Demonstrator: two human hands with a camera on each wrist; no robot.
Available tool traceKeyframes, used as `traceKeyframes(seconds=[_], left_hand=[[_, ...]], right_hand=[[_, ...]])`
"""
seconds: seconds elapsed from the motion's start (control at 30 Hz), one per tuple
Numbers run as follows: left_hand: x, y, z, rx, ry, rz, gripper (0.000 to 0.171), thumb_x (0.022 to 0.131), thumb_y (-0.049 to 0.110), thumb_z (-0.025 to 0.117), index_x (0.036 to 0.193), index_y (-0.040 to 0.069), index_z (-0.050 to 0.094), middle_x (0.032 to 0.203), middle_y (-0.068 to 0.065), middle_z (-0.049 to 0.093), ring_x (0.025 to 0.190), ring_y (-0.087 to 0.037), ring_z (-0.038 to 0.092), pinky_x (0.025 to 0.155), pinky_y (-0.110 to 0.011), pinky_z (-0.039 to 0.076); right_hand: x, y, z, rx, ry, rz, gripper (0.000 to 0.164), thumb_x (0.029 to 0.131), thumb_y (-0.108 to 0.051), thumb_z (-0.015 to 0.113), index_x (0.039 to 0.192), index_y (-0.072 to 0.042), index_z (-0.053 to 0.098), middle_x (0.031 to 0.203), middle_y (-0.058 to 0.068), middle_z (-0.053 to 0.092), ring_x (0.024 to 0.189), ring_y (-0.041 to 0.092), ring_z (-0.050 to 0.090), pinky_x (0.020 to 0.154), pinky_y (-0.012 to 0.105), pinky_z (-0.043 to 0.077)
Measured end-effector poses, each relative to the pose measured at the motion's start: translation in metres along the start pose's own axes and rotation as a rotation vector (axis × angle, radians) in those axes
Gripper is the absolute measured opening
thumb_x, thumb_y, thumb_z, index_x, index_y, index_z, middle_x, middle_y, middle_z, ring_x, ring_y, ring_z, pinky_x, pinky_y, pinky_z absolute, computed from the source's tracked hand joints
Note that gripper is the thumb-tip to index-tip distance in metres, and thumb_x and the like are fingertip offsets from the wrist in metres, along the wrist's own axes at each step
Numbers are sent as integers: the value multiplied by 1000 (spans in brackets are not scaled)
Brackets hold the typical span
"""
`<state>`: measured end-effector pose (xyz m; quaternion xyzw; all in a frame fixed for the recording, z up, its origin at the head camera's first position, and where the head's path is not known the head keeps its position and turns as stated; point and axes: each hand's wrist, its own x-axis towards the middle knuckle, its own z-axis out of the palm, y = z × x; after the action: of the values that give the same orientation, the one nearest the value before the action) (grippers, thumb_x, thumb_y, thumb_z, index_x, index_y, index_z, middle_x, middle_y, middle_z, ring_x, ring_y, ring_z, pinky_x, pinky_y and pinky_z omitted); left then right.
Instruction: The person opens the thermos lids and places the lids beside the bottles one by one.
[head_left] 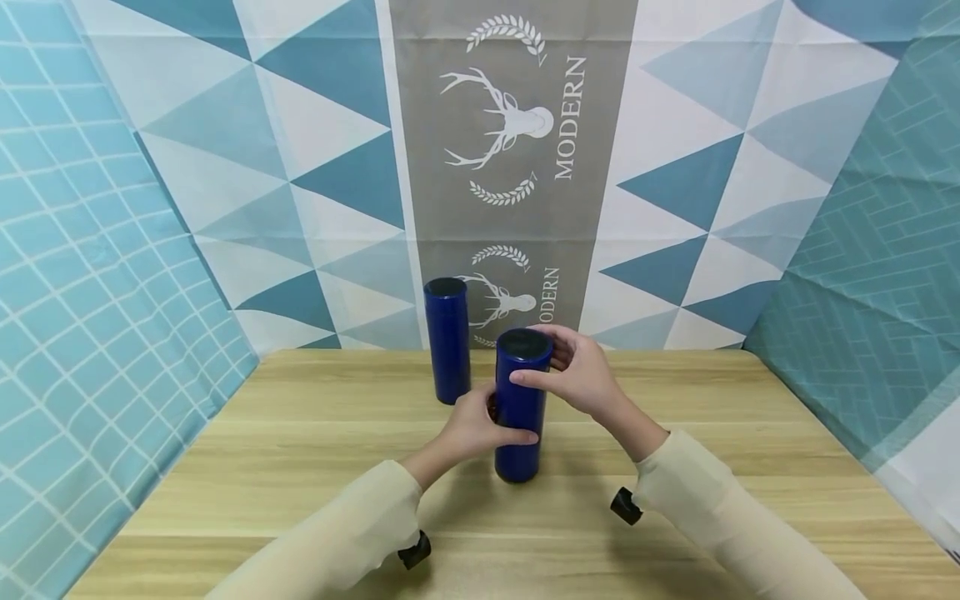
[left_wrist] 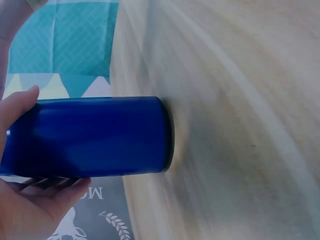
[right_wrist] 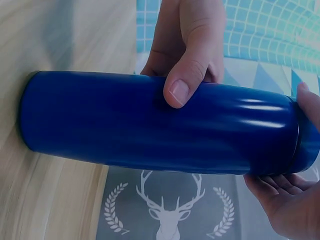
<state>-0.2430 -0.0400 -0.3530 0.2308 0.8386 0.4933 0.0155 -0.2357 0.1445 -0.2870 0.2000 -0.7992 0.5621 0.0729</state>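
My left hand [head_left: 474, 425] and right hand [head_left: 579, 373] hold the nearer blue thermos [head_left: 519, 408], seemingly still capped; the rear thermos [head_left: 450, 350] stands untouched.

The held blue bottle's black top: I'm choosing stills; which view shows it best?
The head view: it looks down on the black top, which shows whole. The right wrist view shows the blue bottle side-on, leaving that face unseen; the left wrist view cuts off the bottle's upper end.
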Motion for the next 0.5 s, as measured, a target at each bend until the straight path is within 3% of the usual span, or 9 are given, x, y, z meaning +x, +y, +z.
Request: traceKeyframes(seconds=[0.27,0.5], left_hand=[[-16,-1,-2,-16,38,19,61,69,30,85,121,10,59,112,-7,71,100,-19,69,84,-34,58],[-22,-3,-3,-36,76,30,63,68,29,86,120,6,59,111,-9,71,97,-19,69,81,-30,58]], right_hand=[[-7,-4,7,28,-20,-26,62,76,-14,81,131,-5,53,124,19,64,114,32,64,97,37,53],[-5,-1,10,53,-33,-60,63,75,-10,81,132,-4,53,126,23,62,114,36,63,95,30,54]])
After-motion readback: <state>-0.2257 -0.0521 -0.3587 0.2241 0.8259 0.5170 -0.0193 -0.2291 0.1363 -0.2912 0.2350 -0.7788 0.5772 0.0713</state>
